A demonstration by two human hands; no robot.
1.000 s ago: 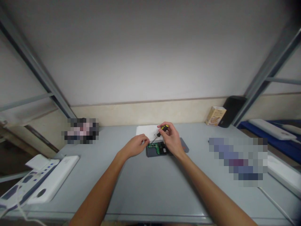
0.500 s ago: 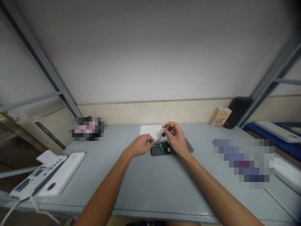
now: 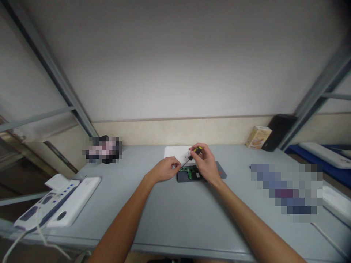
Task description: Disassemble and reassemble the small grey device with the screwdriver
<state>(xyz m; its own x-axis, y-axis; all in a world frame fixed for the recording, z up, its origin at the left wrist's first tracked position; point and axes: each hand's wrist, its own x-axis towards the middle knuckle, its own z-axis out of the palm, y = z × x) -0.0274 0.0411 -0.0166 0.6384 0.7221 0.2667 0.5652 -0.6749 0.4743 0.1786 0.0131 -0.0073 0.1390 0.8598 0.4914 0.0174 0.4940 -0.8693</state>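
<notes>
My right hand is closed around a black and yellow screwdriver, whose shaft slants down and left to a green circuit board. That board lies in a dark grey device with black parts, partly under my right hand. At the device's upper left corner my left hand has its fingers pinched together near the screwdriver's tip; what they hold, if anything, is too small to make out. Behind both hands a white sheet lies on the grey table.
A white power strip and a long white box lie on the left. Blurred-out items sit at the back left and on the right. A yellow box and a black panel stand at the back right.
The whole view has shifted slightly. Both hands, the screwdriver and the device keep nearly the same places relative to each other.
</notes>
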